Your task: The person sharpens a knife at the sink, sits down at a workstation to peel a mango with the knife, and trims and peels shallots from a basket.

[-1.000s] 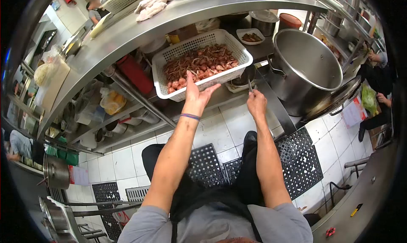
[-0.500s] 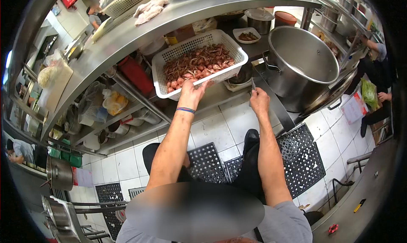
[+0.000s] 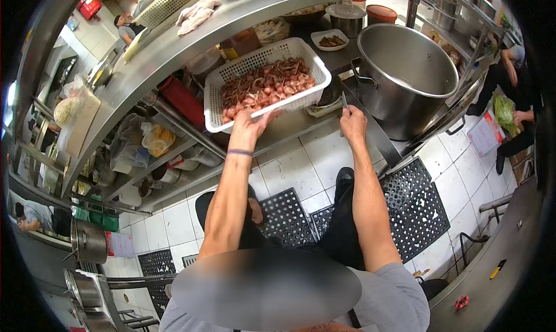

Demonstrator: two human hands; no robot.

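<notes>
My left hand (image 3: 249, 126) is at the front rim of a white perforated plastic basket (image 3: 315, 94). Its thumb points away to the right and the fingers look spread, though the fingertips are blurred and partly hidden. Inside the basket lies a heap of shallots (image 3: 278, 89), reddish, with dry roots and stems on many. In my right hand (image 3: 353, 123) is a small knife (image 3: 344, 99), its blade upward. That hand hangs right of the basket and in front of the large steel pot (image 3: 399, 109).
A steel shelf (image 3: 174, 39) curves above the basket. Beside the pot stands a white dish of dark food (image 3: 330, 41). Black perforated mats (image 3: 405, 216) cover parts of the tiled floor. At right, another person holds leafy greens (image 3: 506, 115).
My left hand has shifted slightly left and down along the basket's front rim. The whole view has turned a little. My right hand keeps the knife.
</notes>
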